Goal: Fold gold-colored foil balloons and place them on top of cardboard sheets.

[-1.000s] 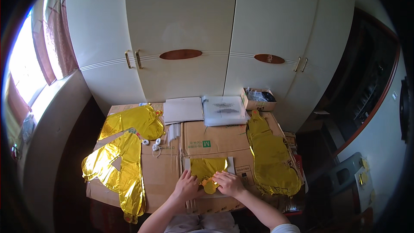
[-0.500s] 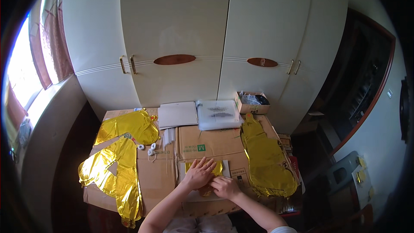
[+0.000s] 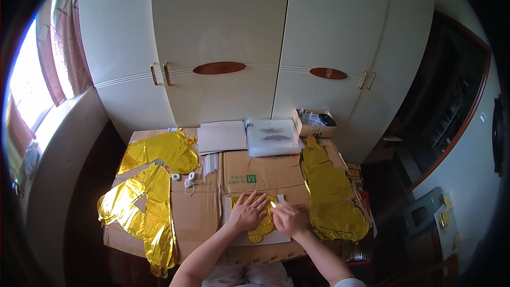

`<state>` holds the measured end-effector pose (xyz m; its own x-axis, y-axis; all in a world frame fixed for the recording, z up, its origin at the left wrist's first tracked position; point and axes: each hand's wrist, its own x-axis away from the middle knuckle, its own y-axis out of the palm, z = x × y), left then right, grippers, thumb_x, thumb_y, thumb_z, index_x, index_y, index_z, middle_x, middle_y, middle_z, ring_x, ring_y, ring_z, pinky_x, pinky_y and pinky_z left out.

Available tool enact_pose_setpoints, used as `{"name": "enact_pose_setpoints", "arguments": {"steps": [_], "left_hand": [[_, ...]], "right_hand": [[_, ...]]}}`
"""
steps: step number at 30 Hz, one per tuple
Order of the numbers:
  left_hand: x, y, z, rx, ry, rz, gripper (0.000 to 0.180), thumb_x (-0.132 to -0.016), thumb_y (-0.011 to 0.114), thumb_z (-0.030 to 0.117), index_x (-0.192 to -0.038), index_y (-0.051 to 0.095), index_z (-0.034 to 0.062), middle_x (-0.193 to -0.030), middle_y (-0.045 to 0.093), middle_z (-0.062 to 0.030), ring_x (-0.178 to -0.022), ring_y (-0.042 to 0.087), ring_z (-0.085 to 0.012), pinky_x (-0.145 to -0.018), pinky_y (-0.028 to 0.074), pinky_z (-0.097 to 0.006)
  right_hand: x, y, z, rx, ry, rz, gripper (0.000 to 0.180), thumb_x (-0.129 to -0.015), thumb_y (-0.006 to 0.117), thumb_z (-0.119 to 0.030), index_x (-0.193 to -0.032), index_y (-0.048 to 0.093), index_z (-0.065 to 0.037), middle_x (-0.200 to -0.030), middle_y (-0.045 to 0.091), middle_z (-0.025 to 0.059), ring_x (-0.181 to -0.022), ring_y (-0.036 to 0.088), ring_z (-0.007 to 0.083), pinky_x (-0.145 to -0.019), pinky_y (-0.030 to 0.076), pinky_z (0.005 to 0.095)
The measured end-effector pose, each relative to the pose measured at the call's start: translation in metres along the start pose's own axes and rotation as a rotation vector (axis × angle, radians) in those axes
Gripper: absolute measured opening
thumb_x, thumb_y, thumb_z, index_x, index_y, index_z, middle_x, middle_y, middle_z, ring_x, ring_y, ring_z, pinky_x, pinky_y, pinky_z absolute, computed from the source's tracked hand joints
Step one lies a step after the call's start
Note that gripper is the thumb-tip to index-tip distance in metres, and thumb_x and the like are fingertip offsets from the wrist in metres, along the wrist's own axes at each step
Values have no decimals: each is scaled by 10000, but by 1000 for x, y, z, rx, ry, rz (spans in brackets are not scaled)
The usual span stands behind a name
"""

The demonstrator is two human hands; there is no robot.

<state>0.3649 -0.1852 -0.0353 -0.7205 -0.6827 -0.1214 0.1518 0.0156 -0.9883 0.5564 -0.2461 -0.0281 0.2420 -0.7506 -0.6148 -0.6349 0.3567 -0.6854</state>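
Flat on a folded gold foil balloon point(image 3: 256, 237), my left hand point(image 3: 247, 213) spreads its fingers and presses down. The balloon lies on a pale card point(image 3: 281, 237) at the near middle of the cardboard-covered table. At the right side of the foil, my right hand point(image 3: 289, 219) is closed with its fingers curled. A bright glint shows at its fingertips, but what they grip is hidden. To the right lies a larger, flat gold foil balloon point(image 3: 334, 202). More gold foil balloons, one at the far left point(image 3: 159, 153) and one nearer point(image 3: 154, 207), lie on the left.
At the back are a stack of pale cards point(image 3: 222, 137), a stack of clear plastic bags point(image 3: 273, 138) and a small cardboard box point(image 3: 314, 127) with packets. White straws point(image 3: 211, 163) and small white ribbon rolls point(image 3: 188, 183) lie left of centre. Cupboards point(image 3: 223, 32) stand behind the cardboard-covered table point(image 3: 196, 228).
My right hand has moved away from beside my left hand, up and to the right, and its fingers are curled. The near foil end is uncovered. My left hand stays pressed down.
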Motion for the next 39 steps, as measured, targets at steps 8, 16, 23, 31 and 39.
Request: {"name": "enact_pose_setpoints", "arguments": {"steps": [8,16,23,31,39], "left_hand": [[-2,4,-1,-18,-10,14,553,-985,313,437,-1484,311,198,-1543,297,2,-1437,235,-239,-1154,146,-500],[1,3,-5,48,-17,15,609,-976,334,481,-1462,343,115,-1535,307,-64,-1433,246,-241,-1157,163,-487],[17,-1,-20,78,-127,-7,786,-923,373,612,-1449,330,30,-1521,294,-171,-1430,238,-288,-1154,172,-484],[39,-8,-19,-58,-240,25,895,-878,365,697,-1450,322,11,-1506,300,-206,-1433,224,-308,-1142,131,-556],[53,-5,-29,-11,-238,58,925,-877,358,697,-1434,316,-41,-1517,299,-178,-1435,228,-273,-1147,125,-553]], "right_hand": [[-6,30,26,309,57,-324,566,-927,472,-272,-1362,400,83,-1405,442,231,-1354,375,329,-1140,234,481],[-4,32,23,383,39,-354,607,-923,471,-295,-1373,373,100,-1422,413,250,-1369,349,340,-1151,214,467],[-7,30,20,344,73,-359,597,-921,470,-297,-1372,387,86,-1429,405,247,-1372,345,336,-1154,210,458],[-7,29,18,363,88,-373,589,-931,458,-298,-1385,382,70,-1447,385,235,-1386,320,330,-1156,194,468],[-5,31,20,353,92,-358,584,-928,459,-297,-1383,388,61,-1449,386,230,-1383,322,333,-1157,192,467]]}}
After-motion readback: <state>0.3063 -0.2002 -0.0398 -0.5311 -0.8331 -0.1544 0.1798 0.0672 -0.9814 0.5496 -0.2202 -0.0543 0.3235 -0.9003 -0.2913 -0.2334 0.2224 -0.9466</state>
